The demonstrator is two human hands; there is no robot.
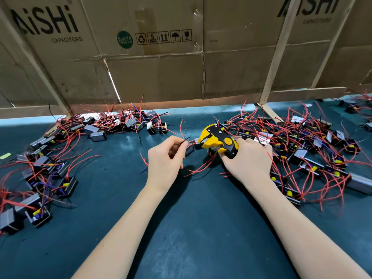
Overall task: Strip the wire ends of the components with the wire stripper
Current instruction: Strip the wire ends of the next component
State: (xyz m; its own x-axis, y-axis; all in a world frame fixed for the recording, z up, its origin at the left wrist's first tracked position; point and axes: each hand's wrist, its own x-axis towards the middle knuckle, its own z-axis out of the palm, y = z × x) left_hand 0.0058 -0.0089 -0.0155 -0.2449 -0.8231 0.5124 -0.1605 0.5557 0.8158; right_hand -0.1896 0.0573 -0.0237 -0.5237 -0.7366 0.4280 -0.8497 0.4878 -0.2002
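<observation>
Green mat (191,228): left hand (166,158) pinches black wire (184,139); right hand (249,160) grips stripper (218,140).

Glossy yellow-and-black plastic wire stripper (218,140); matt dark counter (191,228); creased brown cardboard wall (153,77) on bare wooden battens (275,63).

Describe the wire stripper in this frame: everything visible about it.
The wire stripper is yellow and black, plastic-looking, with a round orange knob on its black middle plate. The right hand grips its handles, which are mostly hidden. Its head points left toward the small component held by the left hand, above the dark blue mat. Whether a wire sits in it cannot be told.
</observation>
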